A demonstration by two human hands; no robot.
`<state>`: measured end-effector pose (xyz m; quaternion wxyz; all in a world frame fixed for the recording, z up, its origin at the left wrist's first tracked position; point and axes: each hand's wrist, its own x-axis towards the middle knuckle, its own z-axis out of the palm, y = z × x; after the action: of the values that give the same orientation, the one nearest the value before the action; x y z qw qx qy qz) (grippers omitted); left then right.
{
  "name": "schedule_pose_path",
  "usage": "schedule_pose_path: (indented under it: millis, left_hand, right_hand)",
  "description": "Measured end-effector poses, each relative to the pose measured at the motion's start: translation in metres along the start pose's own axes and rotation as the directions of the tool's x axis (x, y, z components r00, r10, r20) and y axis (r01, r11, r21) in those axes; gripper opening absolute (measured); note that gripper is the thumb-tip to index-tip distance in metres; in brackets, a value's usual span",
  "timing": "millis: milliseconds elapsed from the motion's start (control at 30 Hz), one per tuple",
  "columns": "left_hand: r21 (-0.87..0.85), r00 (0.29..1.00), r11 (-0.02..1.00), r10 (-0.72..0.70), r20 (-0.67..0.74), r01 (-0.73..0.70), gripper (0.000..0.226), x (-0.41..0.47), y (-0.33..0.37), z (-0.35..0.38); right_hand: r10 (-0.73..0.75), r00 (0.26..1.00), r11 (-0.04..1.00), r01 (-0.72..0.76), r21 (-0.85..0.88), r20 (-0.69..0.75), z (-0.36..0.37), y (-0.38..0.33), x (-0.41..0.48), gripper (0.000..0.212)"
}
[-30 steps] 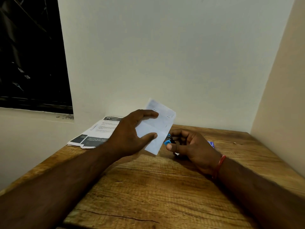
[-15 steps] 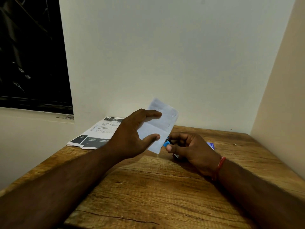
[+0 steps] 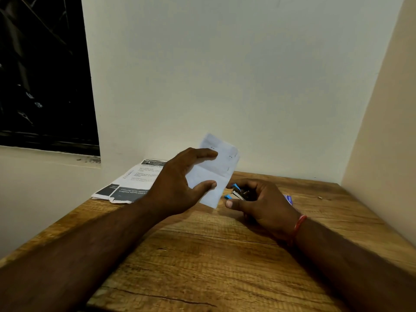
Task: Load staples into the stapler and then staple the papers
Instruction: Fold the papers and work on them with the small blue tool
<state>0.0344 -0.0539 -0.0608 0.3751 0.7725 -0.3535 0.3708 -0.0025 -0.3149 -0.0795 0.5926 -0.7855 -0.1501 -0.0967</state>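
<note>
Over table: paper gripped in left fingers, stapler in right; leaflet perhaps "34".

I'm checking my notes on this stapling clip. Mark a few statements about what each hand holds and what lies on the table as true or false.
1. The left hand holds the folded white paper above the table. True.
2. The right hand is empty. False: it grips the blue stapler.
3. Printed sheets lie at the table's far left. True.
4. The left wrist wears a band. False: the red thread is on the right wrist.
</note>
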Motion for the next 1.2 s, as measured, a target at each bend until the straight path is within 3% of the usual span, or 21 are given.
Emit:
schedule_pose_path:
  millis: [100, 233, 367, 467, 600, 800, 1200]
  left_hand:
    - [-0.004, 1.0, 1.0, -0.019, -0.013, 0.019, 0.067, 0.0, -0.001, 0.001]
    - [-0.01, 0.999, 0.999, -0.034, -0.01, 0.034, 0.067, 0.0, 0.0, 0.0]
    - [-0.016, 0.999, 0.999, -0.039, -0.017, 0.039, 0.067, 0.0, 0.0, 0.0]
    - [-0.025, 0.999, 0.999, -0.045, -0.028, 0.044, 0.067, 0.0, 0.0, -0.001]
    - [-0.04, 0.999, 0.999, -0.032, -0.044, 0.031, 0.066, 0.0, 0.0, -0.001]
    - [-0.033, 0.999, 0.999, 0.023, -0.039, -0.024, 0.067, 0.0, 0.002, -0.001]
    - [0.048, 0.977, 0.977, 0.203, 0.064, -0.206, 0.063, -0.002, 0.005, 0.003]
  right_hand:
    - [0.016, 1.0, 0.995, -0.018, -0.103, -0.023, 0.0, 0.0, 0.0, 0.042]
    - [0.008, 0.999, 0.994, -0.014, -0.108, -0.054, 0.001, 0.003, 0.001, 0.035]
    - [0.095, 0.995, 0.993, -0.095, 0.071, -0.002, -0.001, 0.005, 0.002, 0.029]
    - [0.16, 0.98, 0.962, -0.182, 0.204, 0.118, -0.002, 0.0, 0.001, 0.046]
    - [0.205, 0.964, 0.951, -0.237, 0.2, 0.172, -0.004, -0.005, -0.001, 0.049]
    - [0.178, 0.967, 0.973, -0.201, 0.115, 0.182, -0.001, -0.008, -0.004, 0.035]
    - [0.081, 0.979, 0.992, -0.098, 0.084, 0.187, -0.002, -0.007, -0.004, 0.045]
